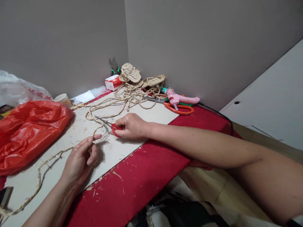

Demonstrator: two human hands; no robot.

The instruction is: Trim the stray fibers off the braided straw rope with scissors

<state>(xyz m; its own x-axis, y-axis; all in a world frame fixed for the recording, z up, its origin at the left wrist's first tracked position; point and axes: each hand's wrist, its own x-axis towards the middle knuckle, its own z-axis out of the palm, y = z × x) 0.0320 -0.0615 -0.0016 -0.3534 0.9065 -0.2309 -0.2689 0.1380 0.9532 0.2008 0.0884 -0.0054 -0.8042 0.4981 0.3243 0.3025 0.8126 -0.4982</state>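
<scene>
My right hand (132, 126) is closed on the red handles of small scissors (115, 128), whose dark blades point left over the white board. Close to the blades runs a braided straw cord (50, 160). My left hand (82, 154) pinches this cord between thumb and fingers, just below the scissors. From there the cord trails down to the lower left. Beyond the scissors, more of the cord lies in a loose tangle (132, 94). Coiled straw pieces (130, 73) rest at the back of the tangle.
A pink glue gun (181, 98) and larger orange-handled scissors (182, 110) lie at the right back. An orange-red plastic bag (35, 132) covers the left side, near a paper cup (62, 99). Straw scraps dot the board (127, 148) and red cloth (132, 183). Grey walls stand behind.
</scene>
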